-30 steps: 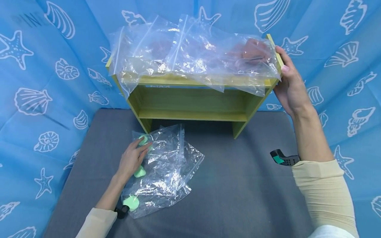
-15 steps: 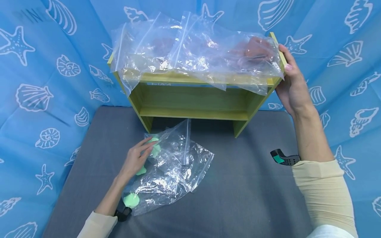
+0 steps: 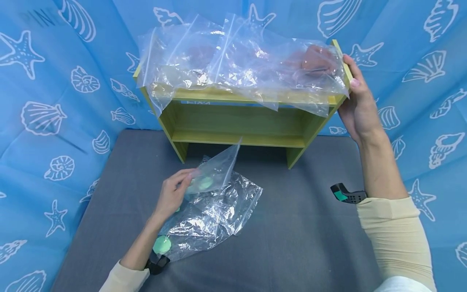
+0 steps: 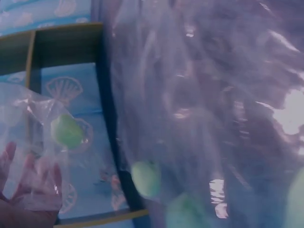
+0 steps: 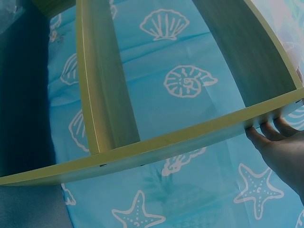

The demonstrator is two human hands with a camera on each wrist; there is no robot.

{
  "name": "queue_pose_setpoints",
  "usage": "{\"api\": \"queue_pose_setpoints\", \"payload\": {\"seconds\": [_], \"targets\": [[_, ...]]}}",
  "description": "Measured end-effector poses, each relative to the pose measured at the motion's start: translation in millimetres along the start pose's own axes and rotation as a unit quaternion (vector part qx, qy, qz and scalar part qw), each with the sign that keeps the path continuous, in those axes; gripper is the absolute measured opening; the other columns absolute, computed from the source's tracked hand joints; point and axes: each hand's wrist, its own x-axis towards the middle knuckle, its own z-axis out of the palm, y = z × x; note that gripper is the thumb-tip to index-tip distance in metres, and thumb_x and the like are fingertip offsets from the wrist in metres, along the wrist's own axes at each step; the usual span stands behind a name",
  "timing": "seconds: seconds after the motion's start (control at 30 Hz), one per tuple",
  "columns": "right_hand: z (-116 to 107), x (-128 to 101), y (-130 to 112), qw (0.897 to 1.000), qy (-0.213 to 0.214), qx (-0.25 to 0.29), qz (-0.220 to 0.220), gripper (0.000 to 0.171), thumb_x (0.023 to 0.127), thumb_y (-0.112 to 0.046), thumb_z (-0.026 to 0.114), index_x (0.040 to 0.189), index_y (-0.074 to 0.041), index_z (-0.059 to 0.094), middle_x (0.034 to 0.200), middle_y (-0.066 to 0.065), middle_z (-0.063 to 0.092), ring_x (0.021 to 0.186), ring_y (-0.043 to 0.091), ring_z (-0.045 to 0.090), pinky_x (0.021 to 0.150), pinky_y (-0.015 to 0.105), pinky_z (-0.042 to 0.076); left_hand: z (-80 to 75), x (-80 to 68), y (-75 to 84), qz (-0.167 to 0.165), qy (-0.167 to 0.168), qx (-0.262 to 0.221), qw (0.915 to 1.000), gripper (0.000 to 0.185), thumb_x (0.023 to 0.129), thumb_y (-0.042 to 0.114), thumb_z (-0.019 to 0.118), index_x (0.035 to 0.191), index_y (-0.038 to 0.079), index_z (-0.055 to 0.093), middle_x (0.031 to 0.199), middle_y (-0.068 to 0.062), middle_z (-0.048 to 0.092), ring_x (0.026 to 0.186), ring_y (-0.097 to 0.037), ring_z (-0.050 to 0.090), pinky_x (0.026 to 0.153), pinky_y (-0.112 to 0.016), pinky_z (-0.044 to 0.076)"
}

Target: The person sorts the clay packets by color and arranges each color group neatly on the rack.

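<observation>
My left hand [image 3: 184,182] pinches the edge of a clear zip bag [image 3: 215,172] and holds it just above the grey table; green pieces [image 3: 205,182] show inside it. In the left wrist view the hand [image 4: 26,190] holds the bag with a green piece [image 4: 66,130]. Under it lies a crumpled heap of clear bags [image 3: 211,215] with another green piece [image 3: 161,244]. My right hand [image 3: 355,97] grips the right side panel of a yellow-green shelf [image 3: 237,140]; its fingertips [image 5: 270,130] curl over the panel's edge [image 5: 156,145].
Several clear bags [image 3: 233,65] lie across the shelf's top, one with reddish-brown pieces [image 3: 317,61]. The shelf stands at the back of a grey table mat [image 3: 299,227]. Blue cloth with shell and starfish prints [image 3: 54,101] closes in the back and sides.
My left hand has lifted one bag with green pieces off the heap, up and to the right. The heap shifted slightly right. My right hand stayed on the shelf.
</observation>
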Motion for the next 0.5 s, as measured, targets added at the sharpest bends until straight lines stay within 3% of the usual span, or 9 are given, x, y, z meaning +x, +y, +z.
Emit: {"api": "queue_pose_setpoints", "payload": {"seconds": [0.13, 0.37, 0.5], "targets": [[-0.1, 0.2, 0.8, 1.000, 0.002, 0.000, -0.002, 0.072, 0.088, -0.026, 0.059, 0.154, -0.020, 0.032, 0.152, 0.010, 0.031, 0.126, 0.028, 0.040, 0.099, 0.036, 0.040, -1.1, 3.7, 17.6, 0.025, 0.018, -0.005, 0.9995, 0.022, 0.102, 0.004, 0.054, 0.113, -0.003, 0.072, 0.119, -0.016, 0.067, 0.094, -0.031, 0.065, 0.076, -0.022, 0.052], [0.6, 0.9, 1.5, 1.000, 0.005, 0.004, -0.006, 0.069, 0.088, -0.024, 0.057, 0.153, -0.020, 0.034, 0.152, 0.010, 0.031, 0.127, 0.028, 0.040, 0.101, 0.036, 0.038, -3.4, 14.1, 51.4, 0.123, 0.062, 0.017, 0.9904, 0.018, 0.097, -0.006, 0.057, 0.106, -0.007, 0.072, 0.119, -0.024, 0.063, 0.107, -0.037, 0.061, 0.080, -0.025, 0.047], [1.8, 2.0, 1.2, 1.000, 0.000, 0.006, -0.010, 0.067, 0.088, -0.023, 0.057, 0.152, -0.018, 0.036, 0.150, 0.012, 0.033, 0.123, 0.028, 0.042, 0.098, 0.037, 0.040, -5.0, 25.8, 66.8, 0.163, 0.088, 0.005, 0.9827, 0.019, 0.101, -0.001, 0.053, 0.104, -0.009, 0.071, 0.120, -0.030, 0.059, 0.101, -0.039, 0.059, 0.077, -0.029, 0.043]]}}
